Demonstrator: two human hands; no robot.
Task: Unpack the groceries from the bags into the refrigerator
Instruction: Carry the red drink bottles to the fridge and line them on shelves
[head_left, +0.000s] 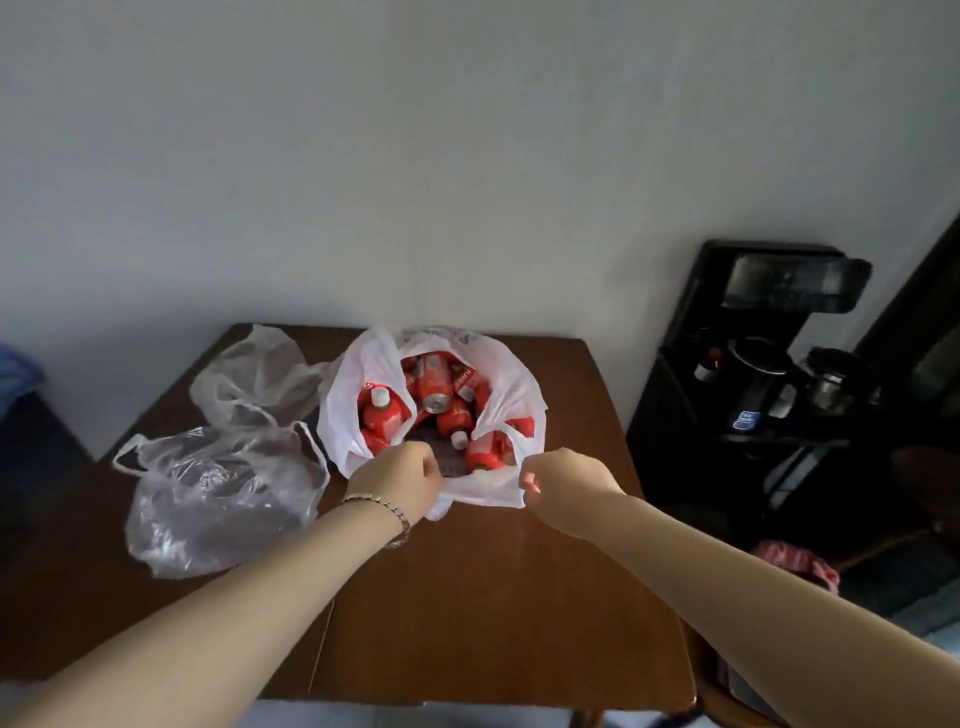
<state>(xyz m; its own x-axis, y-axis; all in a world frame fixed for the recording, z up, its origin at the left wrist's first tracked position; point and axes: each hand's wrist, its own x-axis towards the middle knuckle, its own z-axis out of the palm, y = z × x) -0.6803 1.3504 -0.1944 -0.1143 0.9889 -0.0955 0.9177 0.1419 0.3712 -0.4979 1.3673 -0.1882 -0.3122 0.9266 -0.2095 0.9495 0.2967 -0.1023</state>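
Wooden table (467, 597), crumpled clear bags (223, 493) alongside, hands, left (402, 475) and right (563, 483), gripping white bag (337, 410) rim

Pinched at its near rim by the left hand (397, 480) and the right hand (563, 491): white plastic bag (337, 415), upright on the bench (467, 597), mouth spread wide. Packed inside, just beyond the knuckles: red-labelled bottles (382, 413) with white caps, upright or tilted, and a red can (434, 387) on its side. Left of the left hand: nearer translucent bag (223, 493) and farther translucent bag (254, 374), both crumpled and slack.
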